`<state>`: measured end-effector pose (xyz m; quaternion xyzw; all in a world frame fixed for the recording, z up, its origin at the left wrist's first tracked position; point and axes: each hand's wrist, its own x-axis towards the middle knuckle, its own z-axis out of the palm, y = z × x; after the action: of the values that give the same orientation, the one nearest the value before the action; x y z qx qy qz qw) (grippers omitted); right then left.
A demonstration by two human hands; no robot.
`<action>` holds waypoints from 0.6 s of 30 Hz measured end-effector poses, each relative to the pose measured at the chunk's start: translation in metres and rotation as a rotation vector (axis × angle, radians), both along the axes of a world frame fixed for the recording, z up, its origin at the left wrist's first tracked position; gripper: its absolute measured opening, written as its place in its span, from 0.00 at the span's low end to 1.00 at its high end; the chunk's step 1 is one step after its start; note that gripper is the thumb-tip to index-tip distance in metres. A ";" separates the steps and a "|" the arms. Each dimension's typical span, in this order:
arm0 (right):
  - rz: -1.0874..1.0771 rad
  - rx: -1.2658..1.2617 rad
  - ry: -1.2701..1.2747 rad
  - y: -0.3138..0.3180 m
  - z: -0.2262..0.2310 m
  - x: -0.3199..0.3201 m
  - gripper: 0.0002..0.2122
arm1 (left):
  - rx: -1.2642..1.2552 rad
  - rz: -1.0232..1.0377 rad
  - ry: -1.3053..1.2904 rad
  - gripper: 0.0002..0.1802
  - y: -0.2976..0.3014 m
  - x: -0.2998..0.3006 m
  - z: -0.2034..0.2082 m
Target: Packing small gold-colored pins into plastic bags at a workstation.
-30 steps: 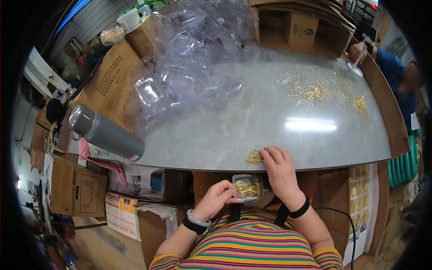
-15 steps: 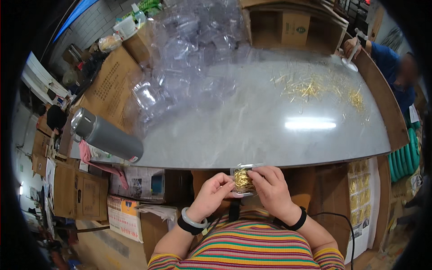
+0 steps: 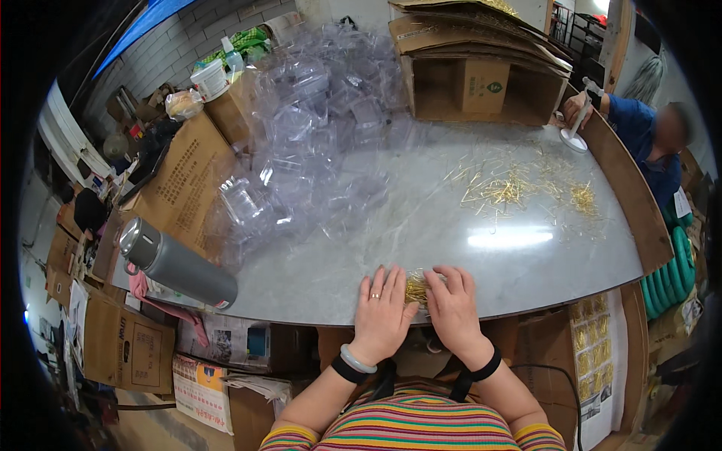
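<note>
A small bundle of thin gold-coloured pins (image 3: 416, 289) lies at the table's near edge, between my two hands. My left hand (image 3: 383, 307) rests flat on its left side, fingers stretched out and the thumb reaching towards the pins. On the other side, my right hand (image 3: 453, 302) lies with its fingers spread and slightly bent, fingertips beside the bundle. Neither hand is closed round anything. My hands partly cover the bundle, and I cannot make out the clear plastic box around it.
Loose gold pins (image 3: 502, 189) are scattered at the right of the grey table (image 3: 338, 259). Clear plastic boxes (image 3: 301, 143) heap up at the back left. A grey bottle (image 3: 180, 263) stands left; a cardboard box (image 3: 519, 98) stands behind. A co-worker's hand (image 3: 577, 110) grips a white stand (image 3: 573, 140).
Both hands have moved forward from in front of the table onto its near edge, bringing the gold pins along. Their pinching fingers have straightened and flattened. The view has shifted slightly.
</note>
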<state>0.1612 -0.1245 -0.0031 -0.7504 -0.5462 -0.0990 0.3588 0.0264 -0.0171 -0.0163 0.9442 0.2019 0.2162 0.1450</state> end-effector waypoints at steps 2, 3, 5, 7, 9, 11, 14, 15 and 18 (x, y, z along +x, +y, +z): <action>0.048 -0.042 -0.009 -0.002 0.002 0.003 0.15 | 0.057 0.008 0.022 0.34 -0.004 0.003 0.000; 0.095 -0.061 0.006 -0.004 0.004 0.006 0.16 | 0.062 0.012 0.030 0.34 -0.005 0.003 0.000; 0.151 -0.090 0.039 -0.007 0.004 0.009 0.16 | 0.072 0.020 0.046 0.35 -0.005 0.002 0.001; 0.163 -0.105 0.076 -0.011 0.003 0.008 0.16 | 0.068 0.018 0.054 0.34 -0.005 0.002 0.004; 0.160 -0.087 0.074 -0.011 0.003 0.011 0.16 | 0.072 0.014 0.056 0.33 -0.005 0.002 0.005; 0.158 -0.043 0.158 -0.012 -0.001 0.012 0.17 | 0.086 0.006 0.052 0.32 -0.005 0.002 0.005; 0.150 0.049 0.351 -0.013 -0.007 0.012 0.19 | 0.043 -0.021 0.012 0.30 -0.003 0.002 0.006; 0.144 0.064 0.377 -0.015 -0.007 0.011 0.20 | 0.021 -0.029 -0.002 0.30 -0.003 0.002 0.007; 0.079 0.097 0.323 -0.020 -0.003 0.010 0.21 | -0.073 -0.083 -0.084 0.30 -0.002 0.003 0.008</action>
<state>0.1712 -0.1447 -0.0059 -0.7162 -0.5053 0.0107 0.4813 0.0292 -0.0187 -0.0079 0.9360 0.1640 0.2417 0.1966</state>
